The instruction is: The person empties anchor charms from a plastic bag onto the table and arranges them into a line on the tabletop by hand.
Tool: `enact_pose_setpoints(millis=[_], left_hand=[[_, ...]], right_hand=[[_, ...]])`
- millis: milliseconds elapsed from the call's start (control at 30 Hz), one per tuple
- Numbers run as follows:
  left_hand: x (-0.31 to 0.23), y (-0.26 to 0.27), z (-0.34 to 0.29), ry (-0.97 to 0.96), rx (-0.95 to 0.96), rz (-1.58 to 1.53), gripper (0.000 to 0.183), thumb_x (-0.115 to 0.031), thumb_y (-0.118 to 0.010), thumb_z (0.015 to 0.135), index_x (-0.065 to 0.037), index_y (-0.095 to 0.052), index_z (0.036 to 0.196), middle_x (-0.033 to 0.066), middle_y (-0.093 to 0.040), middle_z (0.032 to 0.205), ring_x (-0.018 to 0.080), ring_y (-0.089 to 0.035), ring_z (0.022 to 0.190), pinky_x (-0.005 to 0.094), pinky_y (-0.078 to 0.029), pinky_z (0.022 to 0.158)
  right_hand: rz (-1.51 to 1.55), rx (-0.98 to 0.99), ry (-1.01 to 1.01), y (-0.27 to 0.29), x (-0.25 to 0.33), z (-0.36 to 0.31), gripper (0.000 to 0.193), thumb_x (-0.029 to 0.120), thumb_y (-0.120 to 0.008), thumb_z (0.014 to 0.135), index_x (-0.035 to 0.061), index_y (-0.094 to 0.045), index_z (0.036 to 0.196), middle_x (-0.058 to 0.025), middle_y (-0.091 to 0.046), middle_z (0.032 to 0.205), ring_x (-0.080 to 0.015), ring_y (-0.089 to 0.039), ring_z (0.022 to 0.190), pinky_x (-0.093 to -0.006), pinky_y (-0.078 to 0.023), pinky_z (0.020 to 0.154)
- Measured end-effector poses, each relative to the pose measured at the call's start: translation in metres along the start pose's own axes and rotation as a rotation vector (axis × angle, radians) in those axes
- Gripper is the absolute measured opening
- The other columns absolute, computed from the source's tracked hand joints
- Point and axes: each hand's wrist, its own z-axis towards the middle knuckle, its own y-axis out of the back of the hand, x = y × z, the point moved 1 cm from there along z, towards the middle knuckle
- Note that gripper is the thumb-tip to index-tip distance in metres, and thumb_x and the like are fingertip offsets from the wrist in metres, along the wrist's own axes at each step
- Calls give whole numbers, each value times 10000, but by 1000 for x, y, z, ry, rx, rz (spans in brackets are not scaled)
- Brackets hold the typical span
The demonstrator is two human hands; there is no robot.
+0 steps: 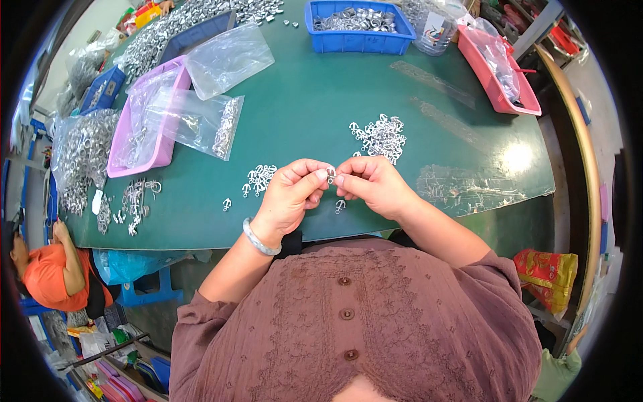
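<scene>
A: Locate the anchor charm (331, 175); state the grip.
B: Above the surface (308, 107), pinched by the fingers of both left hand (289, 195) and right hand (380, 186).
A: Handling?
B: Steady it left-handed; press lightly right-handed; keep its face visible.

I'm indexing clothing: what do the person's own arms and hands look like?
The left hand and right hand are ungloved. A pale bangle circles the left wrist; none shows on the right. The loose sleeves are brown and stop short of the wrists.
</scene>
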Motion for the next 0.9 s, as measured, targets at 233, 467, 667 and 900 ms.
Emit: enact_pose_setpoints(millis=[233, 467, 667, 900], left_hand=[[0, 1, -4, 21, -88, 48, 65, -108, -580, 833, -46, -594, 847, -7, -547, 666, 32, -413, 499, 146, -292, 420], [-1, -1, -4, 27, -98, 63, 48, -101, -578, 832, -55, -587, 819, -13, -543, 655, 30, -413, 496, 145, -282, 413], [-2, 4, -4, 69, -129, 26, 88, -122, -551, 848, -45, -577, 814, -3, -530, 673, 41, -419, 511, 154, -288, 413], [1, 1, 0, 134, -73, 31, 101, -130, -532, 852, -37, -573, 857, 7, -526, 695, 63, -442, 545, 177, -333, 447]], right_hand=[[-41, -49, 5, -3, 1, 2, 139, 138, -562, 822, 7, -608, 823, -12, -574, 687, -63, -513, 633, -205, -430, 590], [-8, -40, -74, -2, 4, 4, 142, 168, -572, 833, 29, -604, 839, -9, -584, 704, -70, -524, 637, -207, -432, 596], [-110, -80, -186, 18, 10, 26, 150, 193, -605, 801, 45, -599, 780, -7, -569, 645, -74, -506, 561, -210, -407, 525], [-36, -504, 155, 122, 103, 125, 162, 159, -597, 781, 10, -584, 719, -60, -598, 663, -124, -525, 532, -248, -418, 468]])
